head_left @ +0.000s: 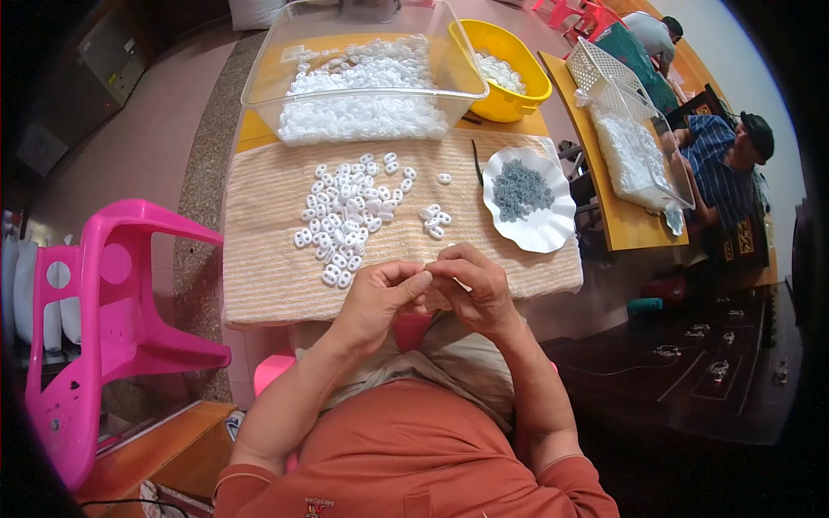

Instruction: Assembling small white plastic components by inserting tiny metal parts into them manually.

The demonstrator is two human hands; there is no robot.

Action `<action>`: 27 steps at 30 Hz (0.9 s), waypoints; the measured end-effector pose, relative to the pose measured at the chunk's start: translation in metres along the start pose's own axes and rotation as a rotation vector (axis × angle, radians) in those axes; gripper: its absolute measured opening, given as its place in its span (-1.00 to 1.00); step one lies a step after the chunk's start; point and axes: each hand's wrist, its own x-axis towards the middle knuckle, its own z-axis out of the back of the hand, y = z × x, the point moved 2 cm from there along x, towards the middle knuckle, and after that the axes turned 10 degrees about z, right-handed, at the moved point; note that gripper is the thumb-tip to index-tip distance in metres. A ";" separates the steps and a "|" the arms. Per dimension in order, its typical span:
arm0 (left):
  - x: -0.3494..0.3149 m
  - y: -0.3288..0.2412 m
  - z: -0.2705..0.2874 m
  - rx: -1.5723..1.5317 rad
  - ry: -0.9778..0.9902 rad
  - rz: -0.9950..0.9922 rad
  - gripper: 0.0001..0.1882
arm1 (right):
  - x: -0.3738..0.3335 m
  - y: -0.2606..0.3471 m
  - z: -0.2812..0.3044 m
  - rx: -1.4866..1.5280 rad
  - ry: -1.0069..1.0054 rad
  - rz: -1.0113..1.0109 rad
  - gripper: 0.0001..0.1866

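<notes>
Over striped cloth, six o'clock, pinching with left hand and right hand (contents unclear). Probably assembling; needs steadiness next.

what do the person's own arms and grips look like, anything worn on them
The left grip and right grip are bare human hands, ungloved. No watch or bracelet shows on either forearm. The left sleeve and right sleeve are short and rust-red, matching the shirt.

Bare cloth left of white pile, plate obstructing right, clear bin ahead
</notes>
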 end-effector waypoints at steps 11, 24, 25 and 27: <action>0.002 0.002 0.004 -0.112 0.032 0.087 -0.83 | 0.001 0.006 -0.003 -0.247 0.052 0.174 -0.80; 0.000 0.005 0.000 -0.128 -0.059 0.030 -0.90 | -0.003 0.008 -0.007 -0.375 0.146 0.058 -0.82; -0.001 0.005 0.000 -0.122 -0.065 0.032 -0.90 | -0.003 0.007 -0.007 -0.376 0.146 0.058 -0.82; 0.000 0.006 -0.001 -0.120 -0.058 0.025 -0.90 | -0.004 0.005 -0.008 -0.321 0.130 0.027 -0.81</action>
